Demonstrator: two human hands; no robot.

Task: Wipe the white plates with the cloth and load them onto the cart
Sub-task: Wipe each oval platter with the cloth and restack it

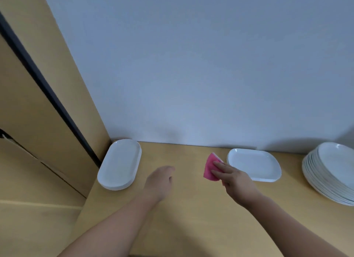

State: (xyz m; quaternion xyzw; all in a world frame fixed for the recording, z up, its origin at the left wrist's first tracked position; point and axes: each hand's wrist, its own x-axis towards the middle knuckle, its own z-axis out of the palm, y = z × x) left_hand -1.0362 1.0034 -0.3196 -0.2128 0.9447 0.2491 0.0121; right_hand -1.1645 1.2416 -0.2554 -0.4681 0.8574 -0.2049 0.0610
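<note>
A pink cloth (pixel 209 167) is held in my right hand (pixel 232 177), fingers laid over it, just left of a small stack of white rectangular plates (pixel 254 164). My left hand (pixel 160 180) hovers over the wooden counter (pixel 187 214) with nothing in it, its fingers blurred and loosely bent. A stack of white oval plates (pixel 119 163) lies at the counter's left end, to the left of that hand. A tall stack of round white plates (pixel 331 170) stands at the far right. No cart is in view.
A pale wall (pixel 191 65) runs behind the counter. A wooden cabinet side with a dark vertical strip (pixel 44 84) stands on the left, close to the oval plates. Wooden surfaces drop away lower left.
</note>
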